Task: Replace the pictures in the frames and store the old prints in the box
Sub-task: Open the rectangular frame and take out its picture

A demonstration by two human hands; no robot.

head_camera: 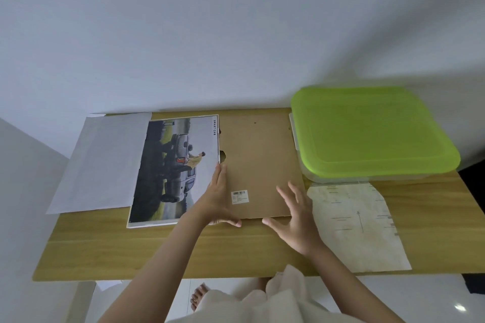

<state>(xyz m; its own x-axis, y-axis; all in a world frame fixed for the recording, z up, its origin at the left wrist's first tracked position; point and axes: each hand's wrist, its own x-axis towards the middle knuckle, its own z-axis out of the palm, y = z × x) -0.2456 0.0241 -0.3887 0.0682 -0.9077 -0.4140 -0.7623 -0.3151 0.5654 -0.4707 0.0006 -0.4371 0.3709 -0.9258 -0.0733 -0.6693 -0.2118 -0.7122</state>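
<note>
Table [262, 249]: pale yellow-tan wood grain. Box lid [367, 128]: translucent lime green over a clear, whitish box body [341, 178]. Backing board [262, 165]: plain brown cardboard; white barcode sticker [239, 196] with black bars. Truck print [175, 165]: grey-silver pickup, red tail light, figure in mustard yellow, dark green ground, white border. Blank sheet [99, 162]: white. Old print [359, 225]: off-white, yellowish mottling, faint grey marks, possibly text. Wall [236, 34]: pale grey-blue.

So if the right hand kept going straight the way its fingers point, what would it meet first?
The right hand points away and slightly left over the brown backing board. Going on, it would probably slide along that board; beyond its far edge, the wall. Its height above the board is unclear.
</note>
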